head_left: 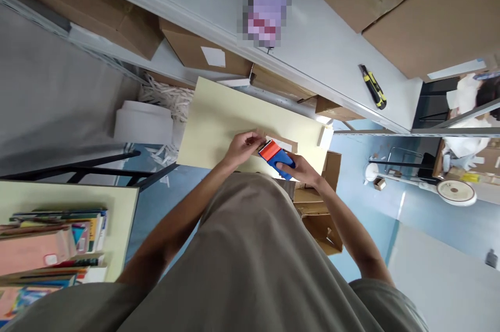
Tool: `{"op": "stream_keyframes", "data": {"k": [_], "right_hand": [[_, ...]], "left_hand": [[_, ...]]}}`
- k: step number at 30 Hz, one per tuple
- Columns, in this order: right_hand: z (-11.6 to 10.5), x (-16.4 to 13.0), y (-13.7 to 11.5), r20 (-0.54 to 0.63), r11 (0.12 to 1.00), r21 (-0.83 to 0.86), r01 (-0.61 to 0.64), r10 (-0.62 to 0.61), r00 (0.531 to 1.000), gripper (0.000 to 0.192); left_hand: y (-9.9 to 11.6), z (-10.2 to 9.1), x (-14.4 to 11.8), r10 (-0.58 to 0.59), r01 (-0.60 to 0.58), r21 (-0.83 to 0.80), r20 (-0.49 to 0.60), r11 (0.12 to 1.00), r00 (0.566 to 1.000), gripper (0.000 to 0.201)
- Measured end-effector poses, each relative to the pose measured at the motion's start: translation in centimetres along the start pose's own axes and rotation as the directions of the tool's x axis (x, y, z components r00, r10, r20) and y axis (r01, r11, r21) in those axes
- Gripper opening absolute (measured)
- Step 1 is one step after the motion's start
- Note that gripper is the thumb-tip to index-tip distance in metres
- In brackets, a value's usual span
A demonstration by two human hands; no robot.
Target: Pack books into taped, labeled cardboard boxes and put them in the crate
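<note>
Hands [269, 157] meet at pale board's [219, 118] near edge, holding tape dispenser [276, 157].

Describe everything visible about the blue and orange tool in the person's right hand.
The tape dispenser is a small handheld tool, plastic by the look of it, with a blue body and an orange-red front end. The right hand grips the blue part from behind, fingers wrapped over it. Its orange end points toward the left hand, which pinches something right at that end, too small to make out. The tool sits tilted over a pale yellow board, close above a brown strip; whether it touches the board cannot be told.
</note>
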State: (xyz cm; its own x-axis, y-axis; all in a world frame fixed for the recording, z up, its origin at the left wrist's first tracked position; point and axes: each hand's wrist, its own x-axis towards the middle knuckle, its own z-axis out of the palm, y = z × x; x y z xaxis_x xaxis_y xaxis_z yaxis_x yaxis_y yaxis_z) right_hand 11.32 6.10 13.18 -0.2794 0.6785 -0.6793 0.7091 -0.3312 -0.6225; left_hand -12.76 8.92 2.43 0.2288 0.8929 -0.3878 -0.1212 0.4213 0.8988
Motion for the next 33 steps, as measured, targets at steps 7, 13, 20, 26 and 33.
{"op": "stream_keyframes", "data": {"k": [7, 13, 20, 26, 33], "right_hand": [[-6.8, -1.5, -2.1, 0.271, 0.94, -0.199, -0.276, 0.324, 0.907, 0.067], [-10.0, -0.8, -3.1, 0.228, 0.89, -0.266, -0.371, 0.432, 0.872, 0.07], [-9.1, 1.2, -3.4, 0.21, 0.84, -0.325, -0.434, 0.511, 0.833, 0.071], [-7.6, 2.3, -3.3, 0.178, 0.826, -0.29, -0.483, 0.542, 0.821, 0.068], [-6.8, 3.0, -3.1, 0.109, 0.791, -0.43, -0.436, 0.525, 0.844, 0.066]], "left_hand": [[-3.9, -1.5, -0.9, -0.099, 0.073, -0.092, -0.326, 0.993, 0.94, 0.055], [-7.1, -3.6, 1.1, -0.137, 0.106, -0.108, -0.331, 0.988, 0.934, 0.056], [-10.8, -1.6, 1.8, -0.178, 0.145, -0.117, -0.361, 0.982, 0.915, 0.038], [-13.1, -1.1, 3.5, -0.17, 0.166, -0.047, -0.423, 0.985, 0.89, 0.023], [-14.3, 0.3, 4.4, -0.181, 0.178, -0.047, -0.412, 0.983, 0.893, 0.023]]}}
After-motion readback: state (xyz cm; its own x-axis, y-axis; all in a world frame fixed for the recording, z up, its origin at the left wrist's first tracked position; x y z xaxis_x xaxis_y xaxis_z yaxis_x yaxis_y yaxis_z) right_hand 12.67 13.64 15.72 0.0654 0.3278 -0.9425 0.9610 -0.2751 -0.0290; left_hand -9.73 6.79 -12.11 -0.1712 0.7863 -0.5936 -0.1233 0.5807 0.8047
